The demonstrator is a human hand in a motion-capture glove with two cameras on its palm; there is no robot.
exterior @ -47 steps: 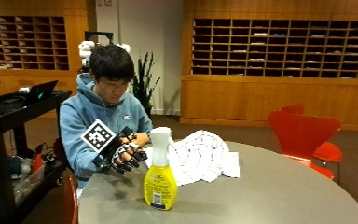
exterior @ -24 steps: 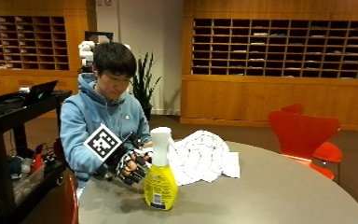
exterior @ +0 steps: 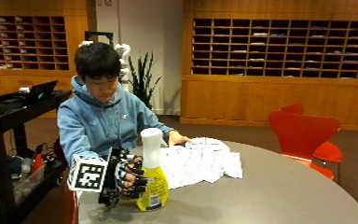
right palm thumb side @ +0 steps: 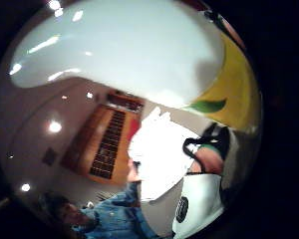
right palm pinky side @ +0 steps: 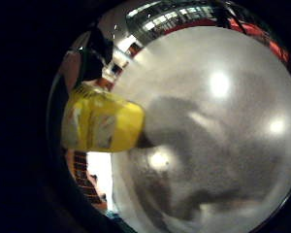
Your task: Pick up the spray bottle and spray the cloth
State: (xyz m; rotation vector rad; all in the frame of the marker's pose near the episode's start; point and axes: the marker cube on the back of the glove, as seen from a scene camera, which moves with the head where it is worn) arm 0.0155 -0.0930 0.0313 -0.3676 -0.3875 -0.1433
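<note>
1. Your gloved right hand is at the side of the spray bottle, the one facing you, with its fingers curled against the yellow body just below the neck.
2. From the outside view the fingers look wrapped round the bottle; whether the thumb closes on the far side is hidden.
3. The spray bottle stands upright on the bench, near the edge closest to you, its white spray head on top.
4. The bottle's base rests on the bench surface; nothing shows it lifted.
5. The cloth, white with a fine check pattern, lies crumpled on the bench just beyond the bottle, towards the middle.
6. Your bare left hand rests at the cloth's far edge, touching it.
7. In the thumb side palm view the white spray head fills much of the picture, with the yellow body beside it and the cloth beyond.
8. In the little finger side palm view the yellow bottle sits close to the palm, with the grey bench top spreading out past it.
9. A red chair stands at the far side of the bench, well apart from bottle and cloth.
</note>
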